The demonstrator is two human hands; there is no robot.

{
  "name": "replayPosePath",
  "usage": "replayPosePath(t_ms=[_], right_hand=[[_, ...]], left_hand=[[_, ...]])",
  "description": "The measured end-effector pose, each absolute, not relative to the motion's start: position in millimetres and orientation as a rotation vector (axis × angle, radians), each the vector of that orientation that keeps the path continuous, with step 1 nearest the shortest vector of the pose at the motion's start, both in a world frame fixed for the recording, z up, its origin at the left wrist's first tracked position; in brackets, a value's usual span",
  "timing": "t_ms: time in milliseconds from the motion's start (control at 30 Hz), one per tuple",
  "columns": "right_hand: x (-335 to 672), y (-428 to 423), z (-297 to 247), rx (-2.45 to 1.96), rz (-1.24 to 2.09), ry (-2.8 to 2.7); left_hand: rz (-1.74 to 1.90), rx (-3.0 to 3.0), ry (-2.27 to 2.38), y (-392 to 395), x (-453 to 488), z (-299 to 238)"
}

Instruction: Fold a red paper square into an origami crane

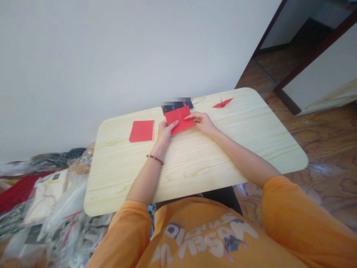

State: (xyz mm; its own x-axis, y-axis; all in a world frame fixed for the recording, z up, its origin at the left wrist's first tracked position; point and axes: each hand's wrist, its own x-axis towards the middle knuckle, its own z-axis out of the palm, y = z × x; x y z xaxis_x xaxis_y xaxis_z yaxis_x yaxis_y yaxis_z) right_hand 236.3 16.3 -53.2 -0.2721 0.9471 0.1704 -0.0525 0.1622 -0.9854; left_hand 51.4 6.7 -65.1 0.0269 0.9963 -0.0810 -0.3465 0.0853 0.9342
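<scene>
Red paper sheet (181, 120) is up over the table (195, 160), near the phone (177, 105): left hand (164, 130) clamps its left side in the fingers, thumb on top; right hand (205, 123) pinches the right side. I'd want the left grip firm but light, edges lined up exactly, and each crease run down hard against the table, not midair.

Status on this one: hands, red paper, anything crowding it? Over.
Left hand holding creased, red rectangular paper sheet, thumb on top. Right hand touching its right side. Black rectangular phone just beyond, partly hidden by the sheet.
</scene>
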Motion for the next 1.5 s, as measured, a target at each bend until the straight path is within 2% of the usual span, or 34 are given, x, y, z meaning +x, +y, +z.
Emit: replayPosePath(t_ms=[300,600,867,1500], right_hand=[[234.3,23.4,-57.8,-1.029,1.318,-1.156],[230.4,22.6,-61.8,-1.029,1.33,-1.022],[219.9,12.4,-53.7,-1.002,1.397,-1.004],[226.8,18.4,-52.9,-1.022,1.465,-0.967]], left_hand=[[1.216,0.944,0.919,1.3,54.4,-55.9],[1.296,1.334,0.932,-2.1,63.8,-56.4],[1.541,1.145,1.092,-2.2,74.2,-60.5],[1.465,1.005,1.035,0.7,70.3,-67.2]])
